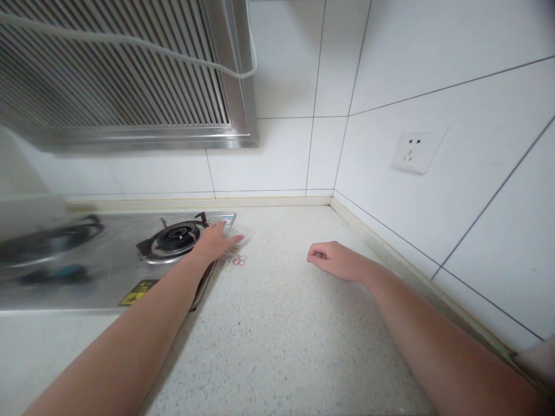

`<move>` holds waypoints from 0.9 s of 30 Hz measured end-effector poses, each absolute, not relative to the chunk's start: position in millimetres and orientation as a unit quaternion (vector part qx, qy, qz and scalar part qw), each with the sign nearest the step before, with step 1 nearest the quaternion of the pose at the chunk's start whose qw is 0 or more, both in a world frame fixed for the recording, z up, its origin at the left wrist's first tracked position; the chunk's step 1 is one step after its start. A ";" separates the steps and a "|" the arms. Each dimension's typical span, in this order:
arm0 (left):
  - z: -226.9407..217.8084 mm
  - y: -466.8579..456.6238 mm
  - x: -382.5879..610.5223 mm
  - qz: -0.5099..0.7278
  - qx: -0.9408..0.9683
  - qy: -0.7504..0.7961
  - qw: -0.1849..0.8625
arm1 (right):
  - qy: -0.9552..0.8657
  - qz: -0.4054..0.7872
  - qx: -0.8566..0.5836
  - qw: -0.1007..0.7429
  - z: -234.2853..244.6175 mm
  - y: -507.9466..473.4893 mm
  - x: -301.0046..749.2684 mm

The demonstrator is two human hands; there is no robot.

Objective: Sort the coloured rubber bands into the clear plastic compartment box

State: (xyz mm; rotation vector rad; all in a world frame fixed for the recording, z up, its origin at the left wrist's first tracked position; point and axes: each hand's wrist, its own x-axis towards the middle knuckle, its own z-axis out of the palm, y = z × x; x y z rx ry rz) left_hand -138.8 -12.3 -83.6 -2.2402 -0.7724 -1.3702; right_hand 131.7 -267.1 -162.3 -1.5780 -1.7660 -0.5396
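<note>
My left hand (pixel 214 240) is over the right edge of the gas stove, its thumb stretched out and apart from the fingers. Close to its thumb is a faint, see-through object (pixel 246 233), too blurred to name. Just below that hand, a small cluster of thin coloured rings (pixel 237 260), pink and pale blue among them, lies on the counter. My right hand (pixel 336 260) is closed, low over the counter to the right, fingers curled inward. Whether anything is inside its curled fingers is hidden.
The steel gas stove (pixel 117 248) spans the left, with a black burner (pixel 177 236) beside my left hand. Above hangs a range hood (pixel 234 136) with a white cable (pixel 130 40). Speckled counter (pixel 277 341) meets tiled walls; a socket (pixel 419 150) is at right.
</note>
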 end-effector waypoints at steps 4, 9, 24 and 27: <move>-84.8 -17.7 -134.6 -0.482 -0.807 -0.272 0.205 | -0.681 -0.208 -0.609 0.349 -162.7 -267.7 129.6; -85.3 -21.5 -133.3 -0.487 -0.811 -0.258 0.198 | -0.684 -0.208 -0.606 0.350 -163.1 -267.5 129.4; -110.5 -78.7 -127.3 -0.449 -0.881 -0.059 0.138 | -0.683 -0.216 -0.598 0.360 -162.8 -265.6 133.0; -123.5 -98.1 -123.3 -0.416 -0.901 -0.010 0.119 | -0.683 -0.218 -0.597 0.361 -163.2 -265.6 132.6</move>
